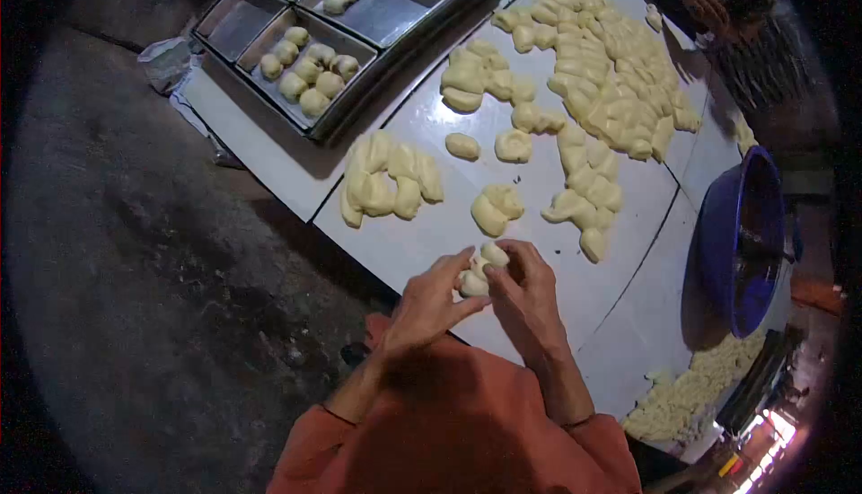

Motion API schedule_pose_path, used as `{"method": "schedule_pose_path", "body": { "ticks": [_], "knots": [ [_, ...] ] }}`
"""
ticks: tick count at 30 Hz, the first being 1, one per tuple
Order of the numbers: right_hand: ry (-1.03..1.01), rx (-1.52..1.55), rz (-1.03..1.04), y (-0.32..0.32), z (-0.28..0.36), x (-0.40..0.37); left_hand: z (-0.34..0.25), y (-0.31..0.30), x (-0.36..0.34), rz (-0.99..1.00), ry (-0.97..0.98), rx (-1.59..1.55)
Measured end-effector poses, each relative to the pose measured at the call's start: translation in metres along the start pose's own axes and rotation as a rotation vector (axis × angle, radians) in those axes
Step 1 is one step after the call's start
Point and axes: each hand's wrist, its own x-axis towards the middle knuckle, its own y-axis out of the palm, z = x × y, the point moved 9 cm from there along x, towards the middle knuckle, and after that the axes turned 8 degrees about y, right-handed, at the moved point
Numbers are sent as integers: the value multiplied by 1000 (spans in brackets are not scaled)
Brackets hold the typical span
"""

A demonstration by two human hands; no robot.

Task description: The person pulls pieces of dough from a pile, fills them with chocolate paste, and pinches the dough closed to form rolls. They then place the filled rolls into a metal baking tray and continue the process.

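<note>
Dough piece [481,269] sits just above the near edge of the counter [620,305], pinched between both hands. Left hand [429,301] closed on its lower end, right hand [528,289] curled over the top; fingers hide much of it. Beyond: loose dough lumps [496,209], a small heap [388,180]. Blue bowl [718,233] at right, contents too dark to read. Farther: large dough mass [611,72]; metal trays [386,13] holding rolls [305,72], partly cut off. Another person's hand [709,4] at far edge, dim.
</note>
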Motion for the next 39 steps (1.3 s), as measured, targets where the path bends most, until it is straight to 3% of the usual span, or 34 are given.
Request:
{"method": "schedule_pose_path", "body": {
  "ticks": [3,5,9,10,11,13,18,21,24,27,28,31,35,37,39],
  "knots": [
    [131,336,57,10,-34,10,9,10,6,-11,26,17],
    [234,507,108,10,-16,4,11,4,10,-15,-26,-45],
    [236,446,132,3,46,20,13,-28,26,-37,-162,-335],
    [112,289,118,-1,68,32,12,-41,34,-35,-190,-383],
    [39,256,108,0,81,50,0,-66,51,-74,-54,-177],
    [-103,186,86,4,105,91,-5,-109,80,-108,25,-156],
    [-300,377,127,24,214,180,-23,-219,157,-209,135,-27],
    [-449,264,47,34,257,243,-24,-273,202,-273,130,53],
    [-388,124,-3,54,272,309,4,-307,254,-336,216,282],
    [-418,-401,-56,85,267,353,26,-308,282,-321,225,606],
    [-472,-381,-150,85,270,355,28,-307,286,-298,223,720],
    [-491,-506,-144,85,272,347,25,-304,282,-294,277,706],
    [-566,-420,-280,54,278,295,35,-305,276,-185,176,654],
    [-625,-313,-337,19,268,263,41,-309,269,-199,318,516],
    [-537,-131,-344,-16,235,229,19,-314,246,-233,426,532]
  ]
}}
